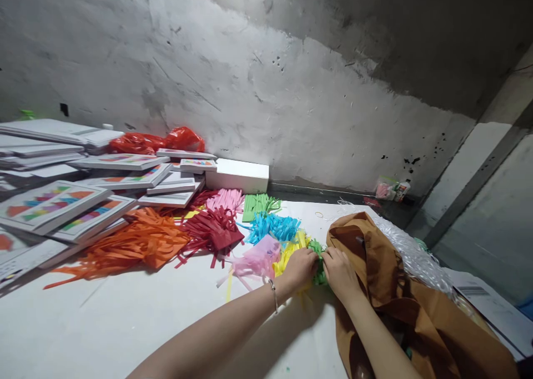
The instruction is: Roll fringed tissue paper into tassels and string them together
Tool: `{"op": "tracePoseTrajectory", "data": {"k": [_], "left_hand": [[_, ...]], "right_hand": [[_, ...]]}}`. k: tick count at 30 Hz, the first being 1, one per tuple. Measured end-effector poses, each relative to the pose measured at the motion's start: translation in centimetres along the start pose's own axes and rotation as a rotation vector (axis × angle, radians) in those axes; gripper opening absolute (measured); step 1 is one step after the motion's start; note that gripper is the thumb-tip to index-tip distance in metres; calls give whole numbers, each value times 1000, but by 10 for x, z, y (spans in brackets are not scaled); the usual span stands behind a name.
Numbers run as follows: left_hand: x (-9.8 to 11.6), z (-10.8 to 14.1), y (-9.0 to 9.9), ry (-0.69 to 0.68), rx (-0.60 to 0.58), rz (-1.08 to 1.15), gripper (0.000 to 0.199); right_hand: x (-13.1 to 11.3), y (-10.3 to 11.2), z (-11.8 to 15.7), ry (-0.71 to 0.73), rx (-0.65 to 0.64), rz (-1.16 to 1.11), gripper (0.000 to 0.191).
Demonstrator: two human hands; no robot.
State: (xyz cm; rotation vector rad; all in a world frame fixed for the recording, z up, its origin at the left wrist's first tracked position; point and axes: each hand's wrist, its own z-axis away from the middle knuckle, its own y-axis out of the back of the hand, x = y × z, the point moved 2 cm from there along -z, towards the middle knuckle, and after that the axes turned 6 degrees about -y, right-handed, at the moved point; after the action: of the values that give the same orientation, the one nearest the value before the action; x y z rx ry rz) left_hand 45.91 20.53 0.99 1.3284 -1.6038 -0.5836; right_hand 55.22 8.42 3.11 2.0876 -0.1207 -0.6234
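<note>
My left hand (300,269), with a bracelet on the wrist, has its fingers closed on green paper fringe (320,276). Close beside it, my right hand (339,270) pinches the right side of the same green fringe. Yellow fringe (287,254) lies under and left of my left hand. Further left are pale pink fringe (262,257) and blue fringe (272,227). Dark red fringe (214,229) and a long orange bundle (141,237) spread out on the white table (158,323). My fingertips are partly hidden by the hands and the fringe.
A brown cloth (375,262) is heaped at my right arm, with clear plastic strands (416,257) behind it. Flat printed boxes (54,204) are stacked at left. A white box (241,176), red plastic bag (179,140) and small bottle (402,190) stand near the wall.
</note>
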Motion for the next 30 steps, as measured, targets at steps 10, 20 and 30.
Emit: {"op": "tracePoseTrajectory", "data": {"k": [10,20,30], "left_hand": [[8,7,11,-320,35,-148,33],[-3,15,17,-331,87,-34,23],[-74,-6,43,315,306,460,28]], "right_hand": [[21,-7,-1,-256,-174,-328,26],[33,-7,6,-525,25,-440,26],[73,70,29,-760,645,-411,29]]}}
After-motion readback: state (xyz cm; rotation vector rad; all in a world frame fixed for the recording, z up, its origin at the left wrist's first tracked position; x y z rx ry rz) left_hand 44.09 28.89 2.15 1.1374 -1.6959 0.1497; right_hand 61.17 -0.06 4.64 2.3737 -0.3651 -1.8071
